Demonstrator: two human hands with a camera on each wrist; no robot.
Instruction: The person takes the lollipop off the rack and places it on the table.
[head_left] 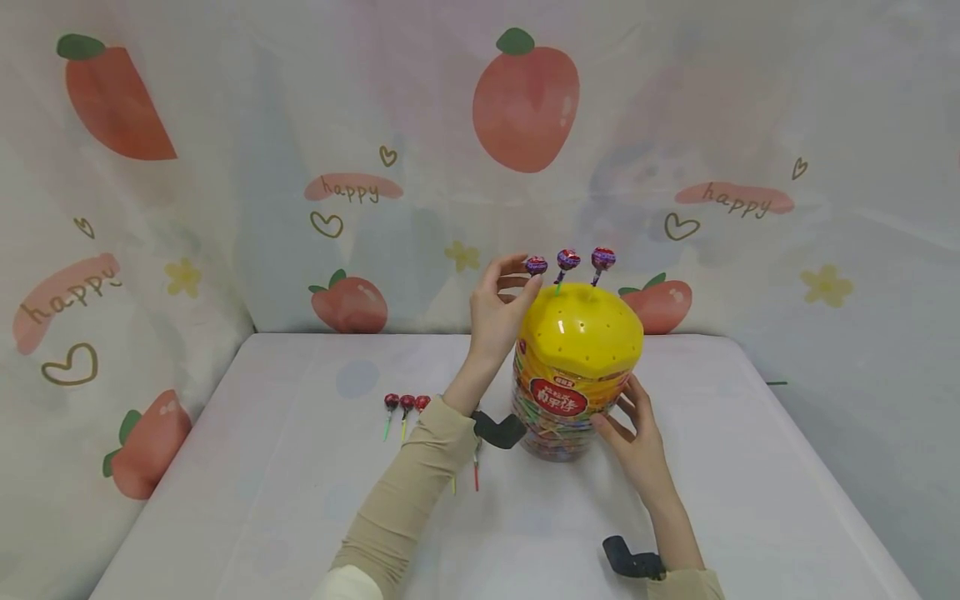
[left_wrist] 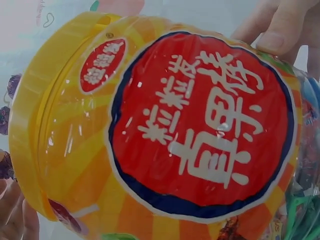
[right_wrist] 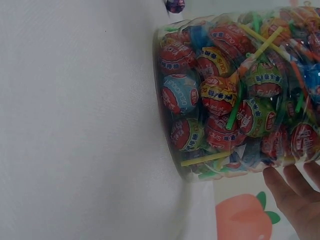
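A clear candy jar (head_left: 558,433) full of wrapped lollipops stands on the table, slightly tilted, under a yellow lid (head_left: 585,329) dotted with small holes. Two purple-wrapped lollipops (head_left: 602,257) stick up from the lid. At its upper left edge, my left hand (head_left: 497,308) pinches a third purple-wrapped lollipop (head_left: 536,265), whose stick is hidden behind the fingers. My right hand (head_left: 637,442) grips the jar's right side, thumb in front and fingers behind. In the left wrist view, the jar's red label (left_wrist: 200,125) fills most of the picture.
Several red-wrapped lollipops (head_left: 392,401) lie in a row on the white table (head_left: 300,500) left of the jar, partly hidden by my left forearm. A fruit-printed curtain (head_left: 420,100) hangs behind the table. Black camera mounts (head_left: 498,430) sit at both wrists.
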